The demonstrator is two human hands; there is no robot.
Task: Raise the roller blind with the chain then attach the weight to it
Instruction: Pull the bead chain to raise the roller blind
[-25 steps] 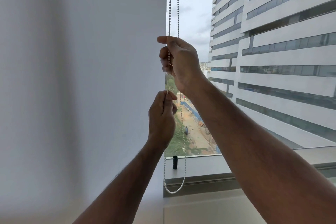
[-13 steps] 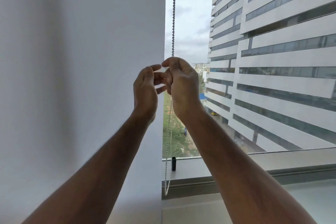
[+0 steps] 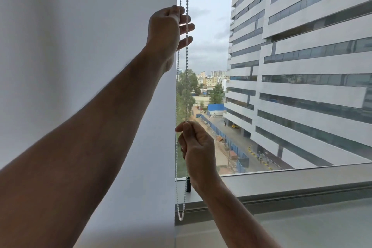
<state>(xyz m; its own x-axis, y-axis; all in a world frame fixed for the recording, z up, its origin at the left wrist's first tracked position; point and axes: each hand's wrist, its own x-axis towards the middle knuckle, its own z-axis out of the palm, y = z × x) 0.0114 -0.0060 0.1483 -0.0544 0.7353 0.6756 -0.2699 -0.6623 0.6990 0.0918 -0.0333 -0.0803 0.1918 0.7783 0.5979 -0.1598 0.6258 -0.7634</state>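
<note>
A white roller blind (image 3: 86, 50) covers the left half of the view, down past the sill. Its white bead chain (image 3: 187, 78) hangs as a loop along the blind's right edge, and the loop's bottom dangles below the window ledge. My left hand (image 3: 168, 28) is high up, pinching one strand of the chain with its lower fingers spread. My right hand (image 3: 196, 147) is lower, closed in a fist around the other strand. A small black cylindrical weight (image 3: 188, 185) stands upright on the ledge, just behind my right wrist.
The grey window ledge (image 3: 291, 185) runs to the right below the glass. Through the window (image 3: 261, 66) I see a large white office building, a street and trees. A pale surface lies below the ledge at bottom right.
My hands were together at mid height on the chain. The left has gone up and the right has pulled down, so they are now far apart. The view shifted slightly.
</note>
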